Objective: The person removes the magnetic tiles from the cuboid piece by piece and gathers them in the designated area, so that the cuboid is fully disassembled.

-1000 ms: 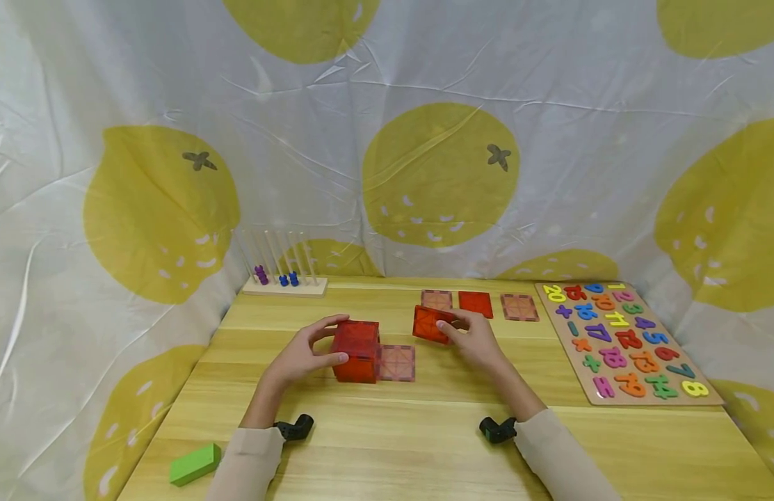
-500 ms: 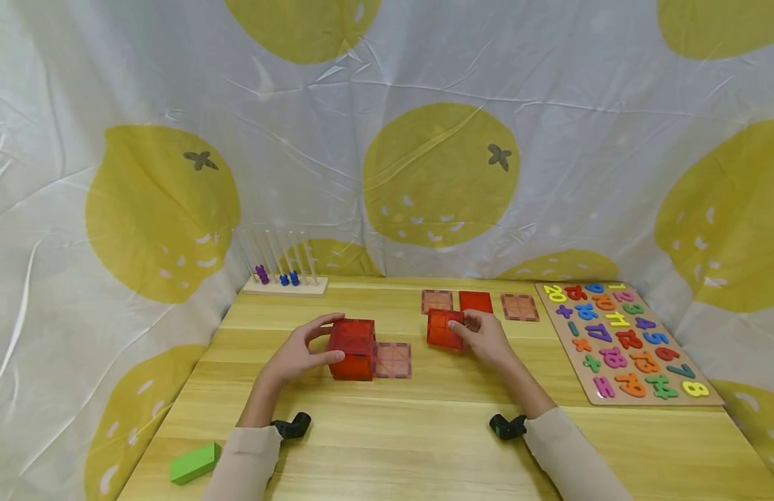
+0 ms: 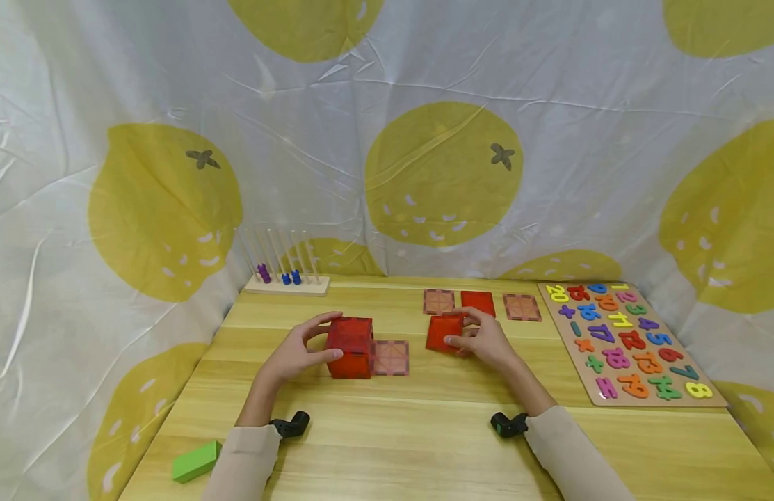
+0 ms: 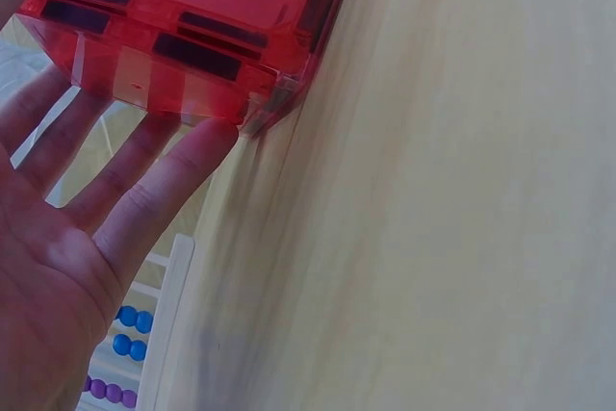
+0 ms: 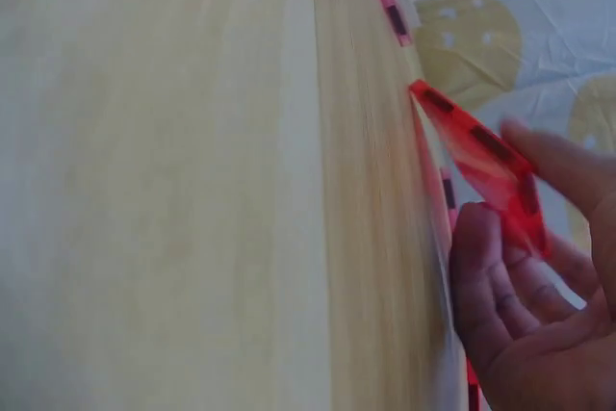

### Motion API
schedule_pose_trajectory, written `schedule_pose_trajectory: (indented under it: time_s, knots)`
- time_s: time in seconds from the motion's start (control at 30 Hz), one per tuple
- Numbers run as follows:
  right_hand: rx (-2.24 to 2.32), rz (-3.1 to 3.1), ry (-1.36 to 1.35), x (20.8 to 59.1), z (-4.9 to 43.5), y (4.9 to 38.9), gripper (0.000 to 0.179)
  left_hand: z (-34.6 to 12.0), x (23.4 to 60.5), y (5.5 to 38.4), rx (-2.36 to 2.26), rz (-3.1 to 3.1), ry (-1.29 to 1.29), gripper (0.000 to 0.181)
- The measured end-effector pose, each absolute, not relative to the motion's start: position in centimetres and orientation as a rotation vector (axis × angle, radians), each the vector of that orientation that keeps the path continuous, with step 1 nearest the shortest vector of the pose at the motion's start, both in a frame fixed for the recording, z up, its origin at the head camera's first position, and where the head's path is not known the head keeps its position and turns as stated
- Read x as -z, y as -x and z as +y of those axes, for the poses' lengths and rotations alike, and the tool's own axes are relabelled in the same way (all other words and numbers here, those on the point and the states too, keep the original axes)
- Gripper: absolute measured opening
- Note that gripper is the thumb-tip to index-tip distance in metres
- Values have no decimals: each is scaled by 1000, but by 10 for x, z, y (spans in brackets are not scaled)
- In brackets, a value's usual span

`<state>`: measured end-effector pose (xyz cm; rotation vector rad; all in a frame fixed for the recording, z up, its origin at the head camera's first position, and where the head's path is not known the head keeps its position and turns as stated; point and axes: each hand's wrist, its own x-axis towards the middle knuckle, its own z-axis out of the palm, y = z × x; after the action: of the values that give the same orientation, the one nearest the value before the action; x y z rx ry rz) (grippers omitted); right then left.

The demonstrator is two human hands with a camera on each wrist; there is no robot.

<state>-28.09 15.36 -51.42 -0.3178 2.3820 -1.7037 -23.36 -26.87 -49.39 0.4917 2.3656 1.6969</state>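
Observation:
My left hand [image 3: 297, 358] grips a see-through red cube [image 3: 350, 348] of magnetic tiles, fingers behind it and thumb at its front. In the left wrist view, the fingertips touch the lower side of the red cube [image 4: 183, 45]. A pink magnetic tile [image 3: 391, 358] lies flat against the cube's right side. To the right, my right hand [image 3: 483, 339] pinches a red magnetic tile [image 3: 444, 332] by its right edge. That red tile [image 5: 481, 156] stands tilted between thumb and fingers in the right wrist view.
Behind the right hand lie two pink tiles [image 3: 439, 301] [image 3: 521, 307] and a red tile [image 3: 478, 302]. A number board [image 3: 618, 341] lies at the right. A pegged counting stand [image 3: 286, 286] stands at the back left, and a green block [image 3: 196, 461] at the front left.
The right hand has moved its red tile slightly right and tilted it to a flatter angle. The left hand, cube and joined pink tile have shifted slightly left.

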Motion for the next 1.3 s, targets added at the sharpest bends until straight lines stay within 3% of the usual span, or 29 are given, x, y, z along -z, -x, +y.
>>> schedule_pose_trajectory:
  time_s: [0.17,0.63,1.3]
  knots:
    - [1518,2436,337,514,156,281,91,-270,494,233,-1700,2370,-495,68]
    - [1158,2646,525,511,153,288,83,-270,498,235,-1699,2366,-483,68]
    - [1256,2638,517,507,156,281,85,-270,494,233,-1697,2367,-502,67]
